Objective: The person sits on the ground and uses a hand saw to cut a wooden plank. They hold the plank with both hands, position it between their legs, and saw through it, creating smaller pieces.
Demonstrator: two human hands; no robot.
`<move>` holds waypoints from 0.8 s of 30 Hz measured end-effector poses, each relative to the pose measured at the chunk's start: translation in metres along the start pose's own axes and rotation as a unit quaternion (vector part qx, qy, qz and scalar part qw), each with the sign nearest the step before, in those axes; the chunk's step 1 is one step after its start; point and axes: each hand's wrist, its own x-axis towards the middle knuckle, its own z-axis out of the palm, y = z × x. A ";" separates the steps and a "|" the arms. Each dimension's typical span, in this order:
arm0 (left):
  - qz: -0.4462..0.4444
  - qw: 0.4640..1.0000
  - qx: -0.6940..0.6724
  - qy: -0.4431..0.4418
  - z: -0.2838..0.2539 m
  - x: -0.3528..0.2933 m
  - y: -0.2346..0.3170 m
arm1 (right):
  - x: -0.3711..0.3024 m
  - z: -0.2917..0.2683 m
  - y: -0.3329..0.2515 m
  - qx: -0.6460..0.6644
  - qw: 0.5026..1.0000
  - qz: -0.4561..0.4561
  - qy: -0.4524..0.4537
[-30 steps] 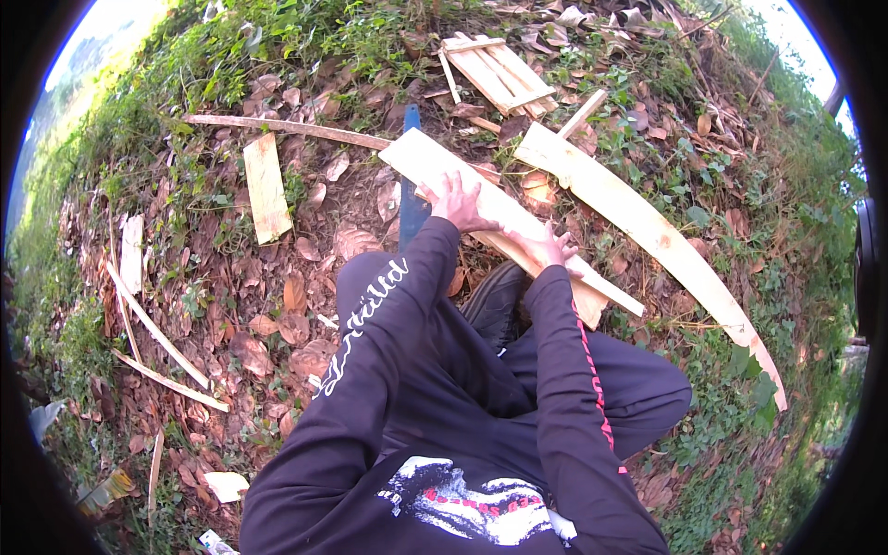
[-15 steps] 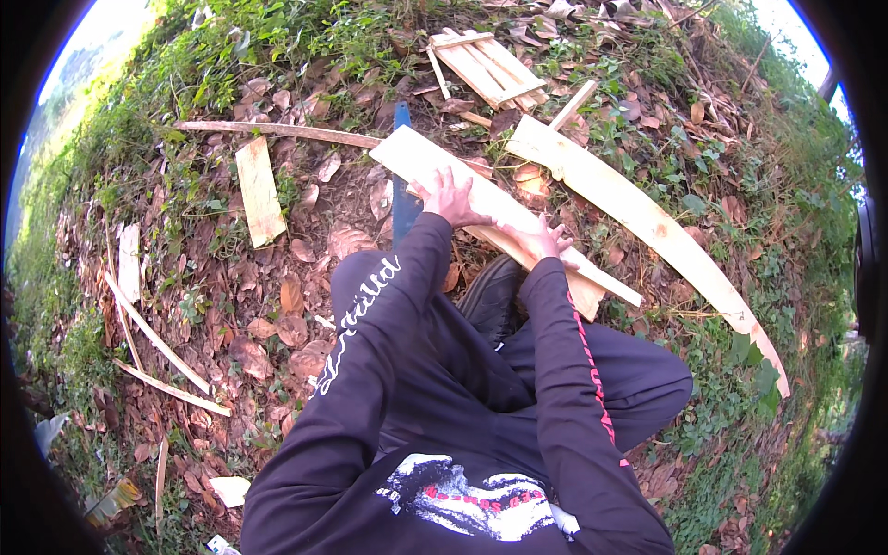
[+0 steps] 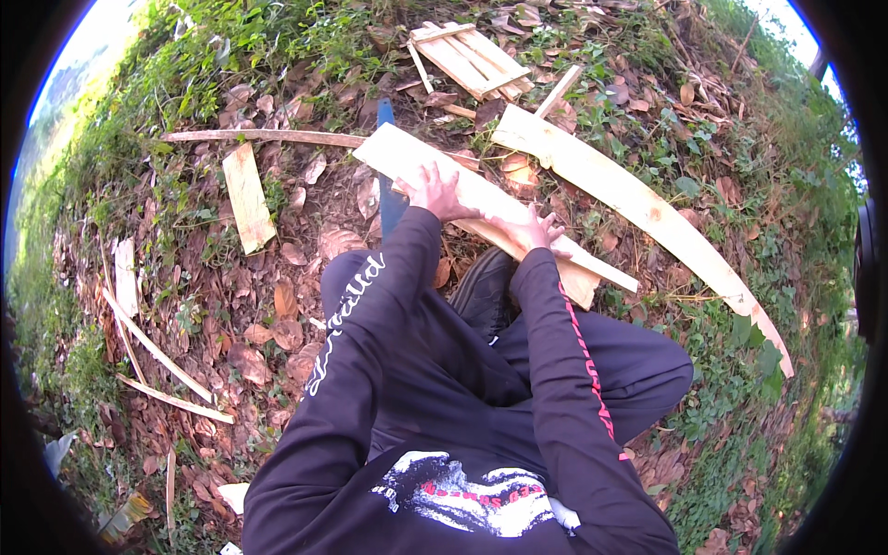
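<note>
A long pale plank (image 3: pixel 388 153) lies slantwise in front of me, its far left end raised over the ground litter. My left hand (image 3: pixel 433 194) rests flat on the plank, fingers spread across its top. Further along, my right hand (image 3: pixel 532 229) lies on the same plank with its fingers apart, the thumb stretched toward my left hand. Under the plank's right part another board (image 3: pixel 580 285) sticks out, mostly covered. A blue tapered blade (image 3: pixel 386 113), looking like a handsaw's, passes beneath the plank's left end; its handle cannot be seen.
Beyond the plank lie a long curved-looking board (image 3: pixel 638 203) and a slatted wooden panel (image 3: pixel 472 60). At left are a short board (image 3: pixel 248 199), a long thin strip (image 3: pixel 268 136) and several narrow offcuts (image 3: pixel 157 342). Dry leaves and weeds cover the ground. My shoe (image 3: pixel 483 291) is close below the plank.
The view has shifted slightly, so the scene sits a little further left and higher. Both hands stay on the plank in nearly the same places.
</note>
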 end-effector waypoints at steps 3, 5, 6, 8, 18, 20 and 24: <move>0.008 1.000 -0.011 0.014 0.006 0.003 0.000 | -0.002 0.003 -0.002 -0.031 0.999 0.017 0.013; 0.014 0.999 -0.015 0.024 0.017 0.010 -0.006 | -0.003 0.003 -0.002 -0.021 1.000 0.008 0.018; 0.016 0.999 -0.017 0.029 0.024 0.014 -0.010 | -0.005 0.004 -0.004 -0.020 1.000 0.007 0.016; 0.023 0.999 -0.011 0.040 0.033 0.020 -0.015 | -0.006 0.005 -0.006 -0.019 1.000 0.008 0.013; 0.016 0.999 0.015 0.037 0.007 0.004 0.002 | 0.006 0.007 0.005 0.003 1.000 0.003 0.026; 0.013 0.999 0.018 0.040 0.008 0.002 -0.002 | -0.008 0.003 -0.003 -0.011 1.000 0.004 0.024; 0.015 0.999 0.009 0.047 0.009 0.001 -0.002 | -0.006 0.003 -0.003 -0.031 0.999 0.011 0.027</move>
